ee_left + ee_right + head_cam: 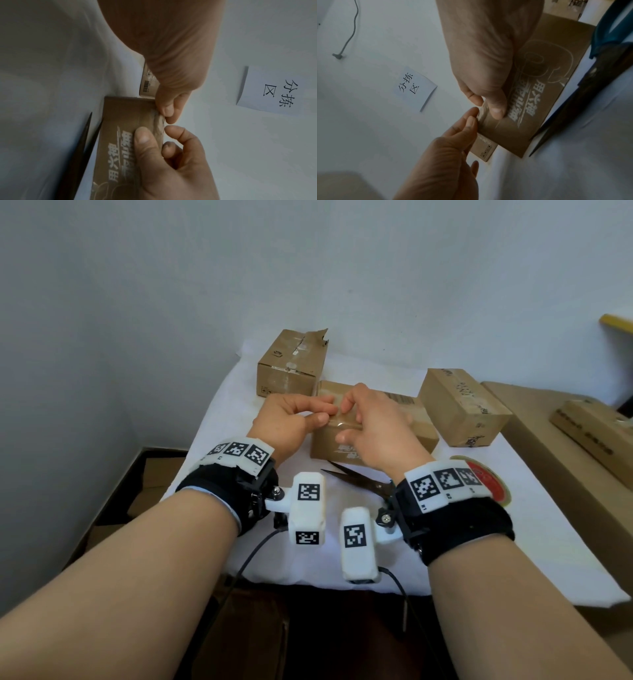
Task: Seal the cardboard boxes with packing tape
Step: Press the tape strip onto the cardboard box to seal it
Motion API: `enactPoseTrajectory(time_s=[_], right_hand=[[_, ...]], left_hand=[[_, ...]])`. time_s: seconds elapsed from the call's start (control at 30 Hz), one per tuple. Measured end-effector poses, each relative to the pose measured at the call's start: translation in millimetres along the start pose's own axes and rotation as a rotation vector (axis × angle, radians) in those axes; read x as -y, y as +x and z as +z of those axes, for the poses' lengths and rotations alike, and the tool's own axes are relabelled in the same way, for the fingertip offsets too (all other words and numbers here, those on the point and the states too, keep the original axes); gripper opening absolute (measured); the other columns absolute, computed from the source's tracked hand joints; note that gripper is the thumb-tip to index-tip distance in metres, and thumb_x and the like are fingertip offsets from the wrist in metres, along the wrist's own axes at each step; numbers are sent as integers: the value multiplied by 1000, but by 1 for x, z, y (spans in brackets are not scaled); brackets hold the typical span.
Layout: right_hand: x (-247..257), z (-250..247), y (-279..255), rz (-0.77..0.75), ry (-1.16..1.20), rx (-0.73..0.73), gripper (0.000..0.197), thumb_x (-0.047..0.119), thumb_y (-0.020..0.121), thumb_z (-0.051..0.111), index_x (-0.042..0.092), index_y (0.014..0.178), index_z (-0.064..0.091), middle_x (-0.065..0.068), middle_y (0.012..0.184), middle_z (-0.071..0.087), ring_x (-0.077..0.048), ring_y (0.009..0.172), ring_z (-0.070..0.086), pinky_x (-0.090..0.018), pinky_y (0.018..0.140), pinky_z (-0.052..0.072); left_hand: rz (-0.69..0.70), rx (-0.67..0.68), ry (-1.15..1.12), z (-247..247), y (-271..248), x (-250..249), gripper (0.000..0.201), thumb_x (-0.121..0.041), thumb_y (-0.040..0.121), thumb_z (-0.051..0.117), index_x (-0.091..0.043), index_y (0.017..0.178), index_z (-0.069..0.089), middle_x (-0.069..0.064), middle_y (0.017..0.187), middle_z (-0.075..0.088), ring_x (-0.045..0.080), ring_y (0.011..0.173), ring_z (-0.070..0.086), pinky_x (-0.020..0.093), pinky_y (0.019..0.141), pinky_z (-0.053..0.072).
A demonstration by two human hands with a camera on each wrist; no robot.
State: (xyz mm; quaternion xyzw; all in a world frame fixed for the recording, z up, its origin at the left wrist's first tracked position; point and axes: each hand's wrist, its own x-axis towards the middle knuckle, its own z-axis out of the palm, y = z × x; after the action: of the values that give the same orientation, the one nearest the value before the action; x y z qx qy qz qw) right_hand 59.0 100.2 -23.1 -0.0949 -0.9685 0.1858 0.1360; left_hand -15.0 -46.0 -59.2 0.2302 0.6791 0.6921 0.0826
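Observation:
A brown cardboard box [412, 419] with white print on its near side lies mid-table. Over its near top edge both hands hold a short strip of clear tape [337, 421]. My left hand [325, 413] pinches the strip's left end between thumb and forefinger. My right hand [344, 421] curls over the other end, its thumb pressing down on the box's front face. In the left wrist view the tape [158, 124] looks crumpled at the box [120, 135] edge. The right wrist view shows the same pinch on the tape [482, 113].
Open scissors [359, 477] lie just in front of the box. A tape roll [493, 477] with a red core sits behind my right wrist. A box [291, 364] with a torn flap stands back left, another box [462, 405] right. A large carton [565, 467] borders the table's right side.

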Motion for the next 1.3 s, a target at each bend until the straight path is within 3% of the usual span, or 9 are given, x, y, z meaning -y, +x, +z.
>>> enactPoseTrajectory(time_s=[0.1, 0.4, 0.57, 0.7, 0.83, 0.97, 1.1, 1.17, 1.3], right_hand=[[-2, -5, -1, -15, 6, 38, 43, 15, 83, 78, 39, 102, 47, 16, 94, 43, -17, 104, 50, -44, 101, 39], [-3, -1, 2, 18, 226, -11, 14, 29, 95, 68, 32, 96, 55, 13, 79, 46, -9, 73, 47, -31, 72, 41], [-7, -15, 1, 1, 229, 87, 11, 19, 102, 57, 29, 107, 59, 11, 88, 53, -3, 78, 51, -21, 65, 37], [-9, -23, 2, 70, 125, -11, 10, 28, 101, 56, 34, 108, 59, 3, 112, 54, -14, 101, 56, -28, 88, 48], [-9, -31, 1, 358, -110, -17, 30, 49, 101, 50, 36, 128, 54, -5, 137, 44, -29, 133, 37, -50, 104, 31], [-15, -29, 2, 378, -26, 60, 38, 49, 102, 49, 36, 138, 48, -7, 145, 39, -32, 140, 30, -57, 110, 33], [-21, -26, 1, 203, 92, 73, 27, 38, 102, 54, 39, 129, 54, 7, 132, 49, -25, 125, 51, -56, 107, 41], [-22, -26, -3, 156, 143, 96, 25, 33, 103, 53, 42, 127, 54, 13, 123, 49, -21, 118, 54, -58, 111, 36], [-20, -24, -2, 207, 70, 62, 25, 36, 105, 50, 44, 129, 52, 10, 122, 46, -29, 138, 38, -53, 112, 29]], left_hand=[[-3, 36, -46, -2, -1, -2, 29, 11, 90, 60, -7, 109, 73, -3, 117, 71, -5, 111, 62, 8, 91, 48], [7, 29, -13, -6, -4, -2, 38, 7, 94, 55, -19, 117, 71, -12, 110, 73, -4, 109, 63, 7, 89, 46], [-16, 39, 12, -9, -6, -4, 58, 18, 87, 44, -20, 123, 70, -7, 124, 70, 2, 123, 58, 19, 107, 38], [-38, 20, -6, -18, -2, -4, 75, 23, 82, 43, -27, 135, 61, -8, 137, 62, 4, 132, 50, 29, 111, 35], [-121, 26, 16, -24, 3, -1, 85, 22, 89, 42, -35, 152, 36, -8, 158, 37, 9, 145, 34, 43, 119, 31], [-231, 106, -69, -13, -3, -2, 87, 15, 95, 45, -34, 159, 14, -10, 161, 26, 14, 139, 42, 35, 99, 49], [-292, 134, -118, -17, -2, -2, 101, 21, 87, 48, -37, 159, 8, -16, 126, 55, 12, 94, 66, 25, 65, 55], [-283, 174, -107, -24, 0, -3, 107, 23, 80, 49, -41, 157, 11, -13, 148, 47, 16, 88, 66, 23, 54, 49], [-243, 183, -69, -30, -5, -8, 88, 21, 79, 59, -34, 145, 42, -8, 130, 62, 17, 101, 67, 16, 59, 51]])
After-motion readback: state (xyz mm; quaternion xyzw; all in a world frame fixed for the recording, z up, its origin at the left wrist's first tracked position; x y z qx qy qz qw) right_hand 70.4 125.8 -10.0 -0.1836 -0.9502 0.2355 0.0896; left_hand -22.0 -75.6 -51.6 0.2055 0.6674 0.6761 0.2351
